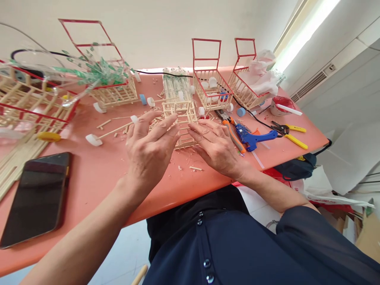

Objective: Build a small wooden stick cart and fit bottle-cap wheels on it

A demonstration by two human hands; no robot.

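A small unpainted basket frame of thin wooden sticks (184, 136) sits on the table in front of me. My left hand (151, 146) is over its left side, fingers stretched forward and slightly apart. Over the right side, my right hand (215, 144) has its fingers extended, the tips at the frame's sticks. Neither hand visibly grips anything, though the thumbs are partly hidden. A stick axle with white cap wheels (94, 139) lies left of my left hand. Behind the frame is a bundle of clear glue sticks (177, 85).
Finished mini carts with red rims (212, 83) stand along the wall. At right lie a blue glue gun (252, 136), orange-handled pliers (234, 136), yellow-handled cutters (292, 134) and a red-stained cup (282, 106). A phone (38, 194) and long wooden sticks (22, 158) lie at left.
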